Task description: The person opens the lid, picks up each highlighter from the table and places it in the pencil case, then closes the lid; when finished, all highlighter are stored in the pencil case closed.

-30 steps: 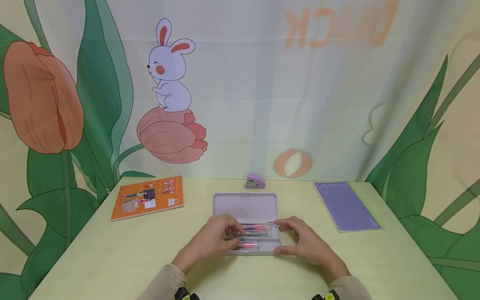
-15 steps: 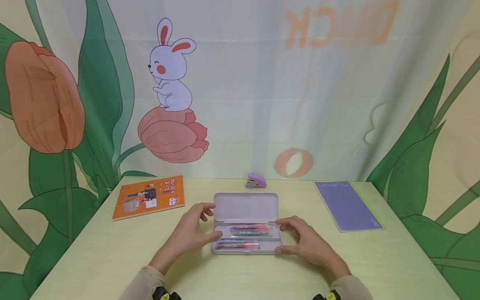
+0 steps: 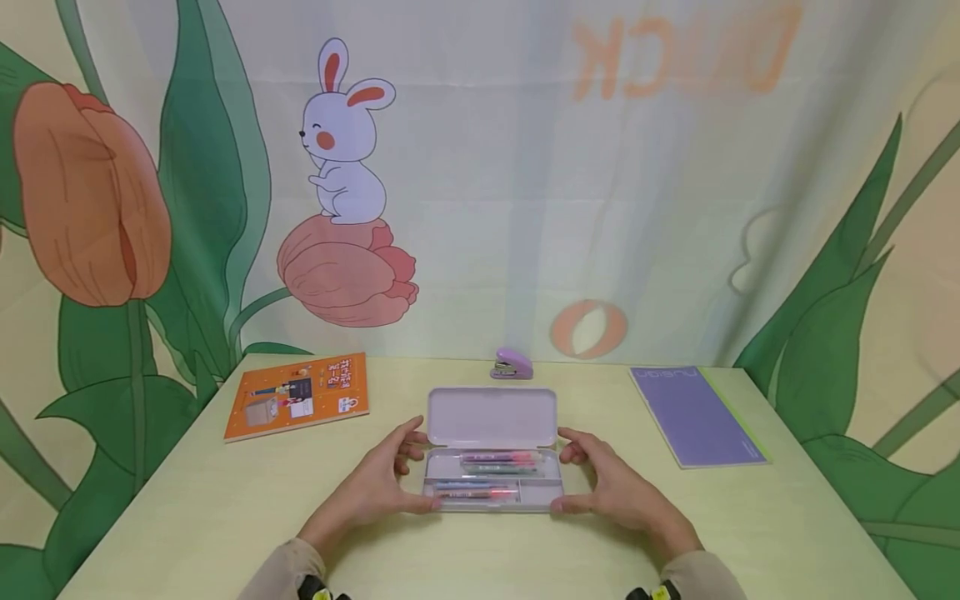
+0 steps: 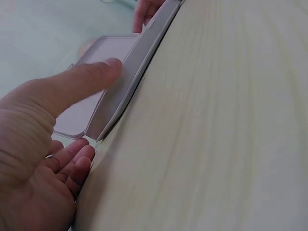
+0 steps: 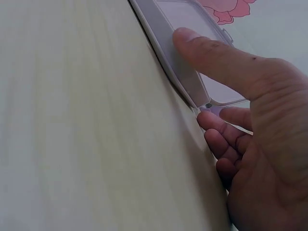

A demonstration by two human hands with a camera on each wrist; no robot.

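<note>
A pale lilac pencil case (image 3: pixel 540 493) lies on the table with its lid (image 3: pixel 492 416) folded back, away from the person. Inside are several pens (image 3: pixel 480 492) with coloured barrels, split between the front and back compartments. My left hand (image 3: pixel 375 482) holds the case's left end, thumb at the front corner and curled fingers beside the hinge end. On the opposite end my right hand (image 3: pixel 618 487) has a matching hold, its thumb against the front wall. Both wrist views show the thumb on the case's long front wall (image 4: pixel 130 72) and the fingertips by its end.
Behind the case stands a small purple stapler (image 3: pixel 512 364). An orange book (image 3: pixel 298 396) lies at the back left, a purple notebook (image 3: pixel 697 415) at the right. A curtain (image 3: pixel 480 167) printed with a rabbit and tulips hangs behind the table (image 3: pixel 495 558).
My left hand has drawn back from over the pens to the case's left end, its thumb now lowered to the front corner. The right hand stays at its end, index finger slightly raised.
</note>
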